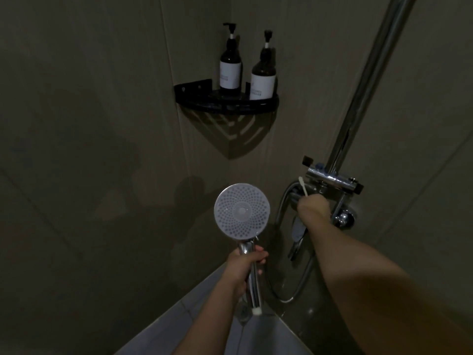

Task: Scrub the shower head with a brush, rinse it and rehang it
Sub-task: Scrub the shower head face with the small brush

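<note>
Corner shelf (pixel 225 105): two pump bottles (pixel 230 70).

Two pump bottles (pixel 244 70) stand on a seemingly black corner shelf (pixel 225 105).

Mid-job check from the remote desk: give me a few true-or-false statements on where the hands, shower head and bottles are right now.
1. The left hand grips the shower head by its handle. True.
2. The shower head hangs in its wall holder. False: it is held in front of the wall, its nozzle face toward the camera.
3. The right hand is at the chrome mixer, with a thin white-tipped brush sticking up from it. True.
4. Three pump bottles stand on the corner shelf. False: there are two bottles.
5. Water sprays from the shower head. False: no spray is visible.
</note>
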